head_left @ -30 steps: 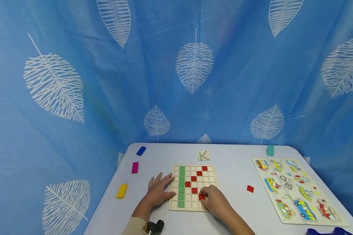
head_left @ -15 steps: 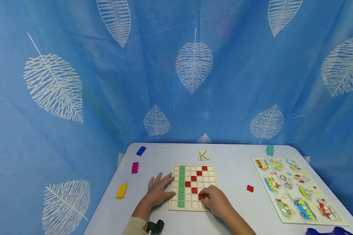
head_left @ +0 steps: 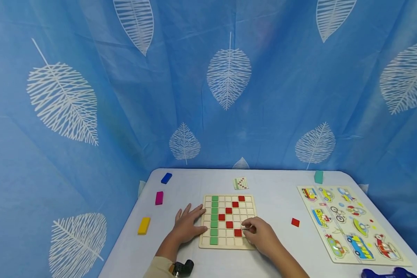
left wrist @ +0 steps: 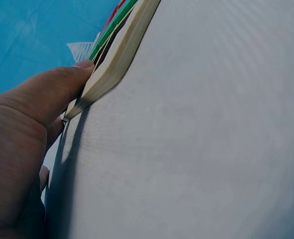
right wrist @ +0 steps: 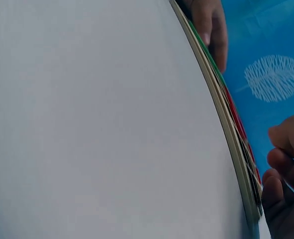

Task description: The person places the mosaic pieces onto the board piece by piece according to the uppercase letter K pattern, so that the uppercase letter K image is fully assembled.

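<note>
From the head view, we lay our left hand (head_left: 187,226) flat on the bench (head_left: 274,200), fingers spread and straight against the left rim of the wooden grid board (head_left: 205,244); it seems to be there to keep the board from sliding. Our right hand (head_left: 260,235) sits at the board's lower right part, fingers curled, beside the lowest red tile (head_left: 238,233), which lies in its cell on the board. Whether the grip pinches anything we cannot tell here. A column of green tiles (head_left: 214,220) fills the board's left side, and red tiles run in two diagonals from it. A spare red tile (head_left: 295,222) lies on the bench between the board and the vehicle puzzle (head_left: 347,224), within easy reach of the right hand. A small pattern card (head_left: 241,183) lies just behind the board, likely as a reference. Blue (head_left: 166,178), magenta (head_left: 159,198) and yellow (head_left: 144,226) blocks lie well to the left, a teal block (head_left: 318,177) at the far right.

In the left wrist view, our left thumb (left wrist: 52,94) presses against the edge of the board (left wrist: 122,55); the grip is flat and relaxed, holding nothing.

In the right wrist view, the board (right wrist: 226,134) appears edge-on, and our right hand's fingers (right wrist: 281,169) curl just past its corner, with thin lines across them that we cannot identify.
</note>
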{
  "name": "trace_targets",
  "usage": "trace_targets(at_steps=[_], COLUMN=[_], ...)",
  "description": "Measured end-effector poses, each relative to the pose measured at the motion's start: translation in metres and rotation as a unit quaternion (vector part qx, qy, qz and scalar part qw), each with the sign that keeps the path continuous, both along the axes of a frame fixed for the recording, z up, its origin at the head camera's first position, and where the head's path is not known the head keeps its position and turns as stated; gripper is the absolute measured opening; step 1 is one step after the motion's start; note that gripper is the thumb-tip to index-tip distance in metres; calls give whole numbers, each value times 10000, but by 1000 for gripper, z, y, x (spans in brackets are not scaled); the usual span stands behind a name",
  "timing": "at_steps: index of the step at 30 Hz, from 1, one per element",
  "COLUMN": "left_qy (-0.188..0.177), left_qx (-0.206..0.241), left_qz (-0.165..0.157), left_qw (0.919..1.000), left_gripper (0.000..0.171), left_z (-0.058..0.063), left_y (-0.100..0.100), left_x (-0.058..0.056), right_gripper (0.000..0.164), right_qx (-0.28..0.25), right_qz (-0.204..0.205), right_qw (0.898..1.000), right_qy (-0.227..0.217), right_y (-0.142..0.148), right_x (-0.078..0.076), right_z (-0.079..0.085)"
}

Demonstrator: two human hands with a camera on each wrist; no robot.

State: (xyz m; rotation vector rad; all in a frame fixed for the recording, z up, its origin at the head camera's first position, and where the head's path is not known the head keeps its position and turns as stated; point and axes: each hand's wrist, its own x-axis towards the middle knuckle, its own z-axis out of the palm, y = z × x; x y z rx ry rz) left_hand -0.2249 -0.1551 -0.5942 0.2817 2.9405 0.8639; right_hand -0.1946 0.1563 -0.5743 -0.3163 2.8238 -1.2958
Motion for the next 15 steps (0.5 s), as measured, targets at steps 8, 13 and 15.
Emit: trace_targets(at_steps=[8,13,15], left_qy=[-5,-54,-66], left_qx=[41,71,60], left_qz=[20,-12,-23], left_qw=[10000,10000,10000], left_gripper=[74,74,74], left_z=[-2,-2,-2], left_y=[-1,-1,-1], left_x=[-2,-2,-2], right_gripper=[19,26,29], right_qx=[329,500,571], right_qz=[-899,-1165,-1302], right_qw=[9954,9917,9896], right_qy=[19,214,204], right_y=[43,78,92], right_x=[-10,-15,-16], right_z=[6,5,3])
